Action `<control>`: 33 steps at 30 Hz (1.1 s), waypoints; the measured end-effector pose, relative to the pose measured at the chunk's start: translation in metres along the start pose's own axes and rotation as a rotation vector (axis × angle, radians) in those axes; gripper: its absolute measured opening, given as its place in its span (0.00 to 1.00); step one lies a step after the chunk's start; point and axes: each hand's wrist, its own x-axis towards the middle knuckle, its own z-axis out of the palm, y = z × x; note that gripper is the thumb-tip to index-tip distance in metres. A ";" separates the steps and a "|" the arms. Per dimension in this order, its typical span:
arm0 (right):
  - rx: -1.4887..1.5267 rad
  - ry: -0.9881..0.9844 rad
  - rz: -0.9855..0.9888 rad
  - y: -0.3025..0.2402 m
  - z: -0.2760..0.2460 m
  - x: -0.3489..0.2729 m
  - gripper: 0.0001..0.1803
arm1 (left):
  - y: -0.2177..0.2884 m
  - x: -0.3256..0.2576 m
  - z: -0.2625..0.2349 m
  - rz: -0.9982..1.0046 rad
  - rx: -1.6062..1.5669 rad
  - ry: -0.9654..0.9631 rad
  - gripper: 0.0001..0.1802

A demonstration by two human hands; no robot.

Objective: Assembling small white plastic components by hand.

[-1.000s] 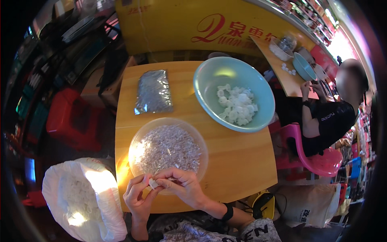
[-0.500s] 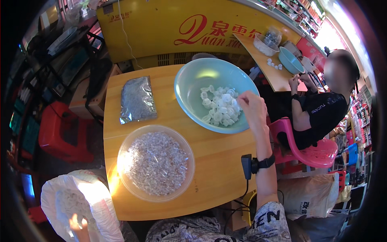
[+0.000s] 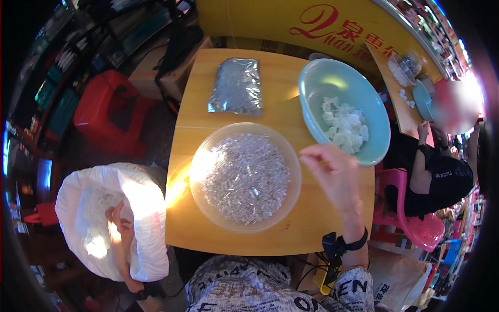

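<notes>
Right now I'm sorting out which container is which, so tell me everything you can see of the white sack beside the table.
The large white woven-looking plastic sack sits on the floor at the left of the wooden table, mouth open and rim rolled down, sunlit. Small pale pieces fill its bottom. The left hand reaches inside it.

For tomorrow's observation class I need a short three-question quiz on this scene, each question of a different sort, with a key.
1. True or false: the left hand is inside the white bag.
2. Multiple choice: the right hand is over the table between which two things? A) clear bowl and green bowl; B) foil pouch and red stool; C) white bag and red stool.
3. Fill in: the green bowl holds ___ lumps.

Key: 1 true; 2 A; 3 white.
</notes>
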 end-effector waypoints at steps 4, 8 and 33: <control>0.003 -0.210 0.014 -0.007 0.048 -0.001 0.03 | 0.058 0.025 -0.014 -0.010 -0.114 0.013 0.29; -0.064 -0.295 0.048 -0.010 0.072 0.005 0.06 | 0.078 0.039 -0.020 0.001 -0.240 0.027 0.29; 0.404 -0.346 0.224 -0.010 0.063 -0.016 0.07 | 0.129 0.057 -0.034 0.047 -0.735 0.332 0.08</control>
